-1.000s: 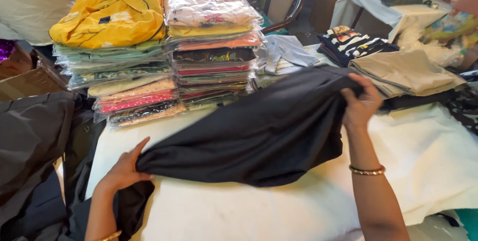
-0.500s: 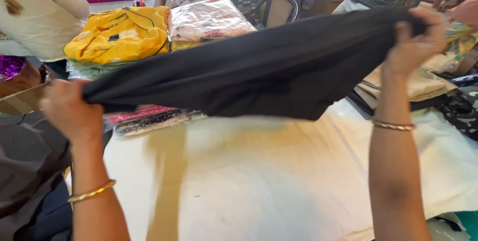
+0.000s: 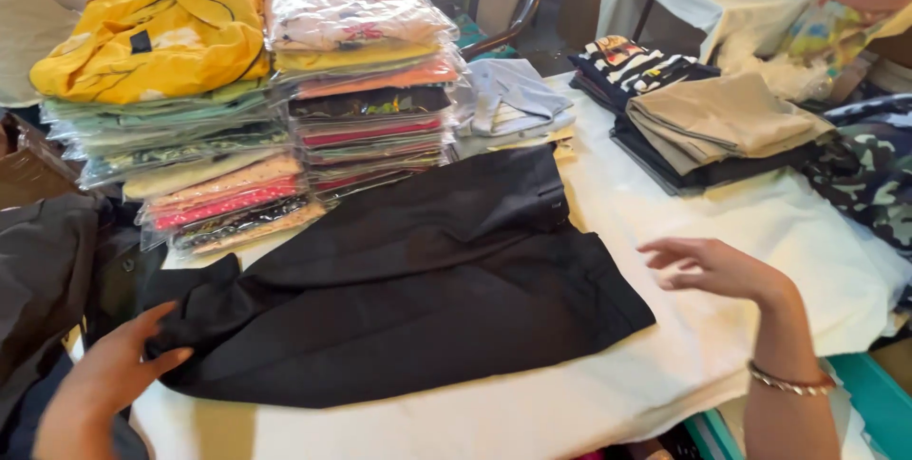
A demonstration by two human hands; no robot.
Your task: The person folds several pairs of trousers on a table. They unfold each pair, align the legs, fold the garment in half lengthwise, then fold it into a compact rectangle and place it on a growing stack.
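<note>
A black garment [image 3: 408,289] lies spread flat on the white cloth-covered table [image 3: 760,232]. My left hand [image 3: 119,370] rests at its left end, fingers touching the fabric's edge. Just right of the garment hovers my right hand [image 3: 712,268], fingers apart, holding nothing. A bangle sits on that wrist.
Two tall stacks of plastic-wrapped folded clothes [image 3: 361,80] stand behind the garment, the left one topped by a yellow item [image 3: 157,42]. Folded beige and dark garments [image 3: 722,123] lie at the back right, camouflage fabric [image 3: 869,175] at the far right. A dark cloth [image 3: 43,279] hangs at left.
Both hands held the black garment stretched up in the air; it now lies flat on the table. My right hand has let go, and my left hand has dropped to its left edge.
</note>
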